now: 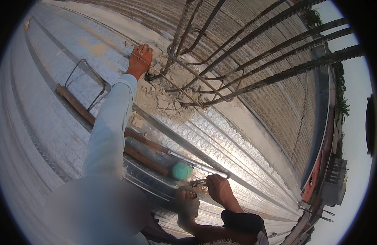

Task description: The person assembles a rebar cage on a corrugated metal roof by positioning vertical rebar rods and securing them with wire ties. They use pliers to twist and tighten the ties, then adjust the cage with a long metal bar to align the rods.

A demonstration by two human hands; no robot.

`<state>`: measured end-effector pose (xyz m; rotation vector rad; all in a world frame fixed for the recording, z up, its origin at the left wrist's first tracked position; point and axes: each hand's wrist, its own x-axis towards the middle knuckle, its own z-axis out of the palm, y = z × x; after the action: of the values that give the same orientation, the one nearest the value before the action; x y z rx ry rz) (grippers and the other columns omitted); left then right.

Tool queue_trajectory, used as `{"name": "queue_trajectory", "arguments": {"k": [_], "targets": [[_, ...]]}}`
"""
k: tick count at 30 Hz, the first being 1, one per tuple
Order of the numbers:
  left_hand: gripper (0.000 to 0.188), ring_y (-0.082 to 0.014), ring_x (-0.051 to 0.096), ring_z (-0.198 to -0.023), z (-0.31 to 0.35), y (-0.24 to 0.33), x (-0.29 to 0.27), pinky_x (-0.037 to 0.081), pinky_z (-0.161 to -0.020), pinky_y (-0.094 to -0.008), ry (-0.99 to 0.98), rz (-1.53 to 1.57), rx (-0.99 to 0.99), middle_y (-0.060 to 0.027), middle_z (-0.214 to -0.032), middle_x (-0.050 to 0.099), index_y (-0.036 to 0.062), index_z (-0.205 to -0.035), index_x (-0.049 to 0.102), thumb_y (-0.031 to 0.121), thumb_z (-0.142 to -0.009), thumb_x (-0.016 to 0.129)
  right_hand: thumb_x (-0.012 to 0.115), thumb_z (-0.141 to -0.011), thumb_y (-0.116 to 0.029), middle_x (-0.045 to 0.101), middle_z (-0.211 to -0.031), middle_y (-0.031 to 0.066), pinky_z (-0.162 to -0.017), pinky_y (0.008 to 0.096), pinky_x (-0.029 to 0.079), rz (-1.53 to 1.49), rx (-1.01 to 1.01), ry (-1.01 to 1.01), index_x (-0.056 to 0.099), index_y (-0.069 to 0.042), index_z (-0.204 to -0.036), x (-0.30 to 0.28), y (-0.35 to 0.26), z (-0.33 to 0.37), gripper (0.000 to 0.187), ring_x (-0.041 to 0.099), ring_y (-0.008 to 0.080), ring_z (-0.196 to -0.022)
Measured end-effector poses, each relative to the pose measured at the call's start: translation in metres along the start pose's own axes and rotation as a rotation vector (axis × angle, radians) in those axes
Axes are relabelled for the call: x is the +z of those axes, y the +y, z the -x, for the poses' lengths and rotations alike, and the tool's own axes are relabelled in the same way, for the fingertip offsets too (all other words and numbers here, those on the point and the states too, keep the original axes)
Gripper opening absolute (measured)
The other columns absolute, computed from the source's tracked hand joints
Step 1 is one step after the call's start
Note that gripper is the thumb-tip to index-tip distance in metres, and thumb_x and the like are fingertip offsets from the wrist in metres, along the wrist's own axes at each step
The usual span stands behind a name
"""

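- Nearest, I see the right hand (221, 190) gripping slender, dark metal pincers (200, 183), beside a rounded green object (182, 171).
- Farther off, the left hand (140, 59) is fisted round a thin, brownish wire (178, 87) slanting past ribbed rebar (339, 57).

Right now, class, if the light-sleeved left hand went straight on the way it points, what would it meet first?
The left hand would probably meet the pale strip just ahead; the rebar stands to the right of that line. The hand's height above the strip is unclear.
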<state>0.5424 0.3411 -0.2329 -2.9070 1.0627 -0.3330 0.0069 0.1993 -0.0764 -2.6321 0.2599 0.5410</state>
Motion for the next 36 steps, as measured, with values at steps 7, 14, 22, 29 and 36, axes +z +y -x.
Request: {"name": "queue_trajectory", "arguments": {"k": [7, 14, 22, 29, 36], "targets": [[0.022, -0.0255, 0.058, -0.096, 0.076, -0.022, -0.049, 0.043, -0.085, -0.0398, 0.026, -0.128, 0.219, -0.0092, -0.1, 0.06, 0.0081, -0.106, 0.059, 0.007, -0.084, 0.06, 0.06, -0.094, -0.015, 0.069, -0.085, 0.0111, -0.072, 0.0335, 0.053, -0.776, 0.367, -0.122, 0.067, 0.002, -0.102, -0.016, -0.013, -0.01, 0.02, 0.067, 0.0202, -0.077], [0.016, -0.0248, 0.062, -0.089, 0.198, 0.019, -0.155, 0.049, -0.077, -0.0405, 0.129, 0.398, -0.058, -0.0121, -0.094, 0.063, 0.0002, -0.105, 0.06, 0.007, -0.09, 0.06, 0.061, -0.098, -0.014, 0.056, -0.071, 0.0032, -0.041, 0.0237, 0.039, -1.566, 0.373, -0.046, 0.064, 0.0, -0.101, -0.054, -0.035, -0.031, 0.015, 0.047, 0.0082, -0.051], [0.027, -0.014, 0.063, -0.078, 0.227, 0.144, -0.274, 0.05, -0.075, -0.0296, -0.367, 1.883, -0.364, -0.008, -0.092, 0.067, -0.0025, -0.118, 0.062, 0.019, -0.101, 0.06, 0.058, -0.098, -0.012, 0.068, -0.091, 0.0125, -0.056, 0.0308, 0.05, -1.838, 0.127, 0.227, 0.062, 0.003, -0.1, -0.063, -0.108, -0.082, 0.015, 0.058, 0.0127, -0.065], [0.03, -0.0152, 0.063, -0.083, 0.188, 0.165, -0.272, 0.051, -0.078, -0.0314, -0.423, 1.418, -0.087, -0.0093, -0.103, 0.067, -0.0029, -0.117, 0.066, 0.016, -0.093, 0.068, 0.056, -0.098, -0.012, 0.061, -0.079, 0.0033, -0.048, 0.025, 0.036, -1.77, 0.116, 0.366, 0.063, 0.0, -0.103, -0.071, -0.07, -0.076, 0.015, 0.044, 0.0079, -0.057], [0.042, -0.0311, 0.064, -0.108, 0.105, 0.172, -0.263, 0.051, -0.091, -0.0438, 0.16, 0.766, 0.242, -0.0192, -0.142, 0.053, 0.0021, -0.131, 0.061, 0.031, -0.1, 0.058, 0.06, -0.097, -0.014, 0.048, -0.069, -0.0034, -0.046, 0.0245, 0.027, -1.792, 0.106, 0.569, 0.066, 0.002, -0.111, -0.131, 0.0, -0.096, 0.022, 0.036, 0.0058, -0.054]]}}
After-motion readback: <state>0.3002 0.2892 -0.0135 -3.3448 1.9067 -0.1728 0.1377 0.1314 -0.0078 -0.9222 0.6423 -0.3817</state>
